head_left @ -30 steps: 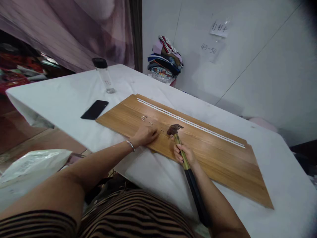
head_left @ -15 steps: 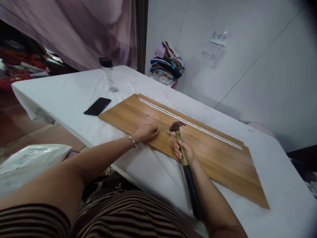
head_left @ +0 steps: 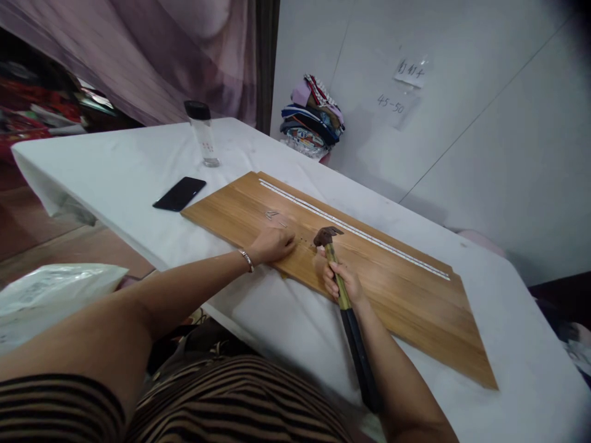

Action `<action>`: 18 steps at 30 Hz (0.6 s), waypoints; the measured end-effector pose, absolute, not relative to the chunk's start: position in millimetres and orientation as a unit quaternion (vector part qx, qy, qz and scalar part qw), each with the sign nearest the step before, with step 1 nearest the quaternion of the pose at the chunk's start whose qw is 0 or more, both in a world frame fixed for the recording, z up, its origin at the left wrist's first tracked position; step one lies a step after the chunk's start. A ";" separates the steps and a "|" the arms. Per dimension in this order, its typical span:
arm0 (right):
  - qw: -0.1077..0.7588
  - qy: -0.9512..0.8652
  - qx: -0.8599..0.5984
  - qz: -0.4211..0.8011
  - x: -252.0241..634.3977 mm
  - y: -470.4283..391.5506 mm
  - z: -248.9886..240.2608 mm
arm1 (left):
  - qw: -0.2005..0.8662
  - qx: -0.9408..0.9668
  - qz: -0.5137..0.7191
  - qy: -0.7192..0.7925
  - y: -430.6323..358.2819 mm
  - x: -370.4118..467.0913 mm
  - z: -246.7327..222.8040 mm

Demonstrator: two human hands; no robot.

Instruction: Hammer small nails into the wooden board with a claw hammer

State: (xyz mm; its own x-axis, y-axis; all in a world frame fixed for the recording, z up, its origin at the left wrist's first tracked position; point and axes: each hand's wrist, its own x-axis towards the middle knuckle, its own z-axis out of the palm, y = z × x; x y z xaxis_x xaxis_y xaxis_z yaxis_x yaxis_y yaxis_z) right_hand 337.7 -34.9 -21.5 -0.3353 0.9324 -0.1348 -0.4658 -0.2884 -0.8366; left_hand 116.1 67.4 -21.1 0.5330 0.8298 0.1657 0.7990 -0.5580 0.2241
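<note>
My right hand (head_left: pixel 342 280) is wrapped round the handle of a claw hammer (head_left: pixel 344 295). Its rusty head (head_left: pixel 327 235) is held over the wooden board (head_left: pixel 392 295), near its front edge. My left hand (head_left: pixel 273 244) rests on the board, curled with the fingers closed; what they hold, if anything, is hidden. Several small nail heads (head_left: pixel 302 239) show on the board between the left hand and the hammer head. Just beyond the left hand lie several loose nails (head_left: pixel 272 215).
A white strip with markings (head_left: pixel 355 229) runs along the board's far side. On the white-covered table (head_left: pixel 115 166) are a black phone (head_left: pixel 180 194) and a clear bottle with a black lid (head_left: pixel 203 135). Folded clothes (head_left: pixel 313 117) are stacked by the wall behind.
The hammer head has shifted very slightly left. My left hand stays in place on the board, and the whole view has moved a little.
</note>
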 end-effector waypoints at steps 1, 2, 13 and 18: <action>0.471 -0.358 -0.329 0.736 337.6 -34.8 -22.2 | 0.060 0.874 0.126 0.466 67.5 116.1 -21.2; 0.468 -0.356 -0.332 0.738 337.6 -34.7 -22.8 | 0.061 0.873 0.124 0.467 67.6 116.1 -21.2; 0.467 -0.361 -0.330 0.737 338.9 -33.9 -24.8 | 0.065 0.873 0.118 0.468 67.6 116.9 -22.3; 0.482 -0.357 -0.326 0.731 339.9 -33.4 -23.5 | 0.063 0.875 0.109 0.467 67.0 117.5 -20.3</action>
State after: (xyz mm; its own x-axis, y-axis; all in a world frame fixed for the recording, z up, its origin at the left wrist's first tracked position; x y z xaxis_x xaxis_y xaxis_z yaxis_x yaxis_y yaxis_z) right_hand 339.9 -33.4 -23.5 -0.3237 0.9369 -0.1322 -0.4719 -0.2809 -0.8357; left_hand 117.5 67.0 -20.3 0.5396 0.8315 0.1324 0.8040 -0.5555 0.2122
